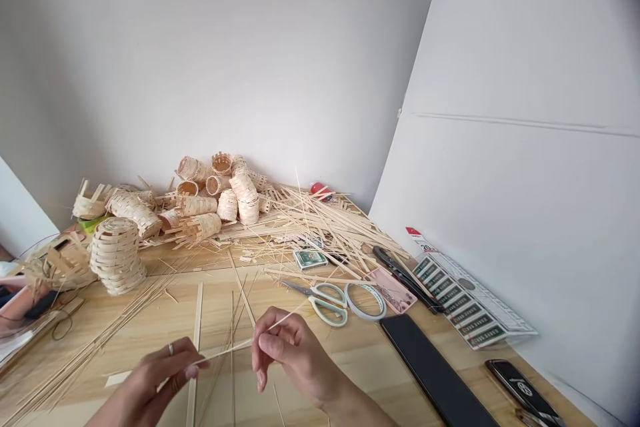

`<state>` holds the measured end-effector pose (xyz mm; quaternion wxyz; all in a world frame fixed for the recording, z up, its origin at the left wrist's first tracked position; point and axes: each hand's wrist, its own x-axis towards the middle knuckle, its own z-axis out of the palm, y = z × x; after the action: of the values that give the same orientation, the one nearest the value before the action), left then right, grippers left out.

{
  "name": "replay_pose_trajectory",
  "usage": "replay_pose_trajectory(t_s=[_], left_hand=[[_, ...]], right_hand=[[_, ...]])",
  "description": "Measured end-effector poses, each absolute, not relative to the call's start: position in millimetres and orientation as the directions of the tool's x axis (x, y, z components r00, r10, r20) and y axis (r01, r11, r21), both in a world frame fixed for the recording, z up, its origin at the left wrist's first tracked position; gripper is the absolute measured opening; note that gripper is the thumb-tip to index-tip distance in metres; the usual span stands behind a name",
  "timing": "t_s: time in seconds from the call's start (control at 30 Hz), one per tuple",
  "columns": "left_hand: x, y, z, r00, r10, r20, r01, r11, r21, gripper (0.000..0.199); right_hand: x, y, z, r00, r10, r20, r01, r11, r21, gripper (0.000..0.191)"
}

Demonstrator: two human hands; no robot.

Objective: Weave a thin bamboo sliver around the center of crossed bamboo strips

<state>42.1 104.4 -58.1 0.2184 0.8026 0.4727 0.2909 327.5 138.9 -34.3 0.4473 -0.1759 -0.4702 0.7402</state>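
Stretching above the bench (370,360), the thin strip (227,351) runs between the pinching left hand (167,373) and right hand (295,350), looking feather-light, springy and easily snapped, so gentle fingertip holds set apart seem best.

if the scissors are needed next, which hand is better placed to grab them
Probably the right hand: the scissors lie just beyond it, while the left hand is farther off. Both hold the thin strip.

Back wall (250,47): pale grey | right wall (520,47): white, thin seam (500,121) | tabletop (367,357): light wood | light: soft, dimmer left
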Motion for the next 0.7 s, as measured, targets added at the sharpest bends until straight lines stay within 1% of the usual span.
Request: replay_pose_trajectory(t_s=[0.03,0.1,0.13,0.17,0.2,0.23,0.27,0.3,0.33,0.37,0.4,0.43,0.47,0.53,0.6,0.63,0.7], left_hand=[[37.7,110.9,-55.1,0.389,0.885,0.256,0.639,-0.460,0.617,0.026],[30.1,127.0,-49.5,0.369,0.871,0.324,0.652,-0.491,0.578,0.026],[27.3,134.9,-46.9,0.299,0.880,0.368,0.687,-0.466,0.557,0.031],[25.9,141.4,-44.2,0.177,0.897,0.404,0.728,-0.396,0.560,0.042],[26.5,145.8,-41.1,0.062,0.905,0.421,0.731,-0.329,0.598,0.056],[29.6,147.5,-37.5,-0.052,0.903,0.427,0.697,-0.274,0.663,0.062],[35.6,146.4,-33.2,-0.144,0.892,0.429,0.649,-0.242,0.721,0.060],[44.7,142.6,-28.5,-0.173,0.887,0.429,0.602,-0.249,0.758,0.050],[56.3,136.9,-23.6,-0.114,0.911,0.396,0.581,-0.262,0.771,0.038],[69.7,130.1,-18.9,0.059,0.958,0.281,0.574,-0.263,0.775,0.030],[83.8,123.2,-14.7,0.251,0.955,0.157,0.570,-0.277,0.773,0.031],[97.4,116.8,-11.5,0.373,0.925,0.069,0.568,-0.286,0.772,0.033],[109.4,111.6,-9.7,0.436,0.899,0.039,0.554,-0.302,0.776,0.036],[126.2,105.4,-10.4,0.490,0.872,-0.010,0.538,-0.293,0.791,0.043],[133.1,103.3,-16.4,0.501,0.865,-0.034,0.532,-0.277,0.800,0.045],[134.0,102.7,-20.3,0.495,0.868,-0.037,0.530,-0.268,0.805,0.045],[134.0,100.7,-27.6,0.480,0.877,-0.030,0.517,-0.255,0.817,0.041]], right_hand=[[331.2,139.0,-33.2,-0.561,0.813,0.159,-0.525,-0.200,-0.827,0.032],[338.2,139.9,-30.1,-0.619,0.763,0.186,-0.568,-0.271,-0.777,0.027],[341.4,140.7,-28.2,-0.642,0.737,0.212,-0.583,-0.290,-0.759,0.026],[344.1,141.7,-26.2,-0.652,0.719,0.240,-0.595,-0.288,-0.751,0.026],[346.5,142.9,-24.6,-0.649,0.713,0.265,-0.600,-0.266,-0.754,0.030],[348.3,144.0,-23.4,-0.637,0.720,0.274,-0.588,-0.224,-0.777,0.033],[349.4,145.0,-22.8,-0.617,0.737,0.277,-0.563,-0.166,-0.810,0.035],[349.8,145.7,-23.1,-0.595,0.757,0.269,-0.523,-0.110,-0.845,0.037],[349.5,146.0,-24.2,-0.570,0.780,0.257,-0.477,-0.060,-0.877,0.037],[348.5,145.8,-25.8,-0.545,0.802,0.244,-0.430,-0.018,-0.903,0.037],[347.1,145.1,-27.9,-0.520,0.822,0.232,-0.384,0.017,-0.923,0.037],[345.4,144.0,-30.1,-0.495,0.840,0.221,-0.336,0.050,-0.940,0.037],[343.6,142.4,-32.2,-0.472,0.854,0.217,-0.288,0.084,-0.954,0.036],[340.2,138.3,-35.2,-0.432,0.872,0.231,-0.204,0.155,-0.967,0.034],[337.7,133.3,-36.3,-0.416,0.875,0.246,-0.151,0.200,-0.968,0.032],[336.7,130.6,-36.5,-0.414,0.878,0.242,-0.144,0.199,-0.969,0.031],[335.2,125.1,-36.8,-0.408,0.892,0.196,-0.167,0.138,-0.976,0.030]])
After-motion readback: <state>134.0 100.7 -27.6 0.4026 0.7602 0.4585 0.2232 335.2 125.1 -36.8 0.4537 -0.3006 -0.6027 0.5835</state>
